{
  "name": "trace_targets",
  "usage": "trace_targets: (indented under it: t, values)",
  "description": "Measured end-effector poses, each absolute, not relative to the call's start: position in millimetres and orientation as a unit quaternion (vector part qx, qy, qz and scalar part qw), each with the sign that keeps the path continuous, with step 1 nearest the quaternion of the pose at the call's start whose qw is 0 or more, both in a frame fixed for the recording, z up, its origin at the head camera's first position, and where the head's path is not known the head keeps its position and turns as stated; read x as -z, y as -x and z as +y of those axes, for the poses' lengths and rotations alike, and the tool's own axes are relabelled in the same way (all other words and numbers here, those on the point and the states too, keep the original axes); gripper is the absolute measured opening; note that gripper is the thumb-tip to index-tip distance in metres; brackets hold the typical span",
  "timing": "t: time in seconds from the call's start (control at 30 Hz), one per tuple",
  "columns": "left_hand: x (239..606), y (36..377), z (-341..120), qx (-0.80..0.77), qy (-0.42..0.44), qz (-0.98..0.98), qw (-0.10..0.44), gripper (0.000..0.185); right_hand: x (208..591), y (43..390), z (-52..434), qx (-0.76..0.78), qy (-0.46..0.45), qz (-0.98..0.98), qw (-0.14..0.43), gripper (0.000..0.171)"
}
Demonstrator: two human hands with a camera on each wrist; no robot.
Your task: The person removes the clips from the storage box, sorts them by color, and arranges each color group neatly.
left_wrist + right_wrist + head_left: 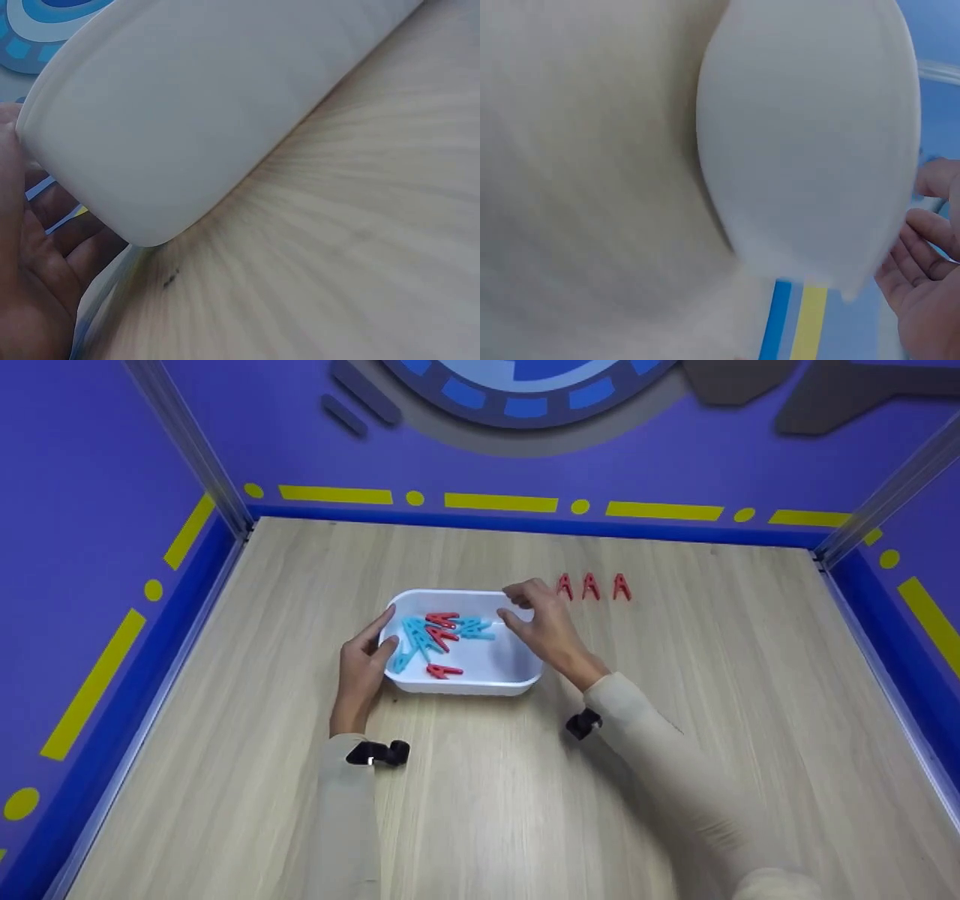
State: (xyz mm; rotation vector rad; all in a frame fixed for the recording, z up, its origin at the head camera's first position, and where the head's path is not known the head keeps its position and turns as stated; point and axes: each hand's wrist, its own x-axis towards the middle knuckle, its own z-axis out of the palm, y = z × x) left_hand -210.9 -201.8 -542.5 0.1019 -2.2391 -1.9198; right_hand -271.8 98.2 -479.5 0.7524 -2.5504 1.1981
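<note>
A white plastic tray (480, 688) sits on the table with red and light-blue plastic clothespins in it. The blue clothespins (420, 636) are heaped toward its left side, with a red clothespin (444, 670) near the front wall. My left hand (361, 675) grips the tray's left end, thumb over the rim and fingers along the outside wall. Over the right end of the tray is my right hand (551, 630), its thumb and fingers bent but apart, and I see nothing between them. In the right wrist view the tray wall (810, 142) hides part of that hand's surroundings.
Three red clothespins (591, 586) stand in a row on the wooden table (480, 795), beyond the right hand. Blue panels (480, 472) with yellow marks enclose the table at the back and both sides.
</note>
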Motion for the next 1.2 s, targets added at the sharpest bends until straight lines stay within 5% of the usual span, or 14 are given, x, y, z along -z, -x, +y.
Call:
trace_targets:
  t: [1.2]
  values:
    - [545, 212, -203, 0.639, -0.015, -0.761, 0.107, 0.049, 502, 275, 31, -0.397, -0.285, -0.871, -0.044, 0.033]
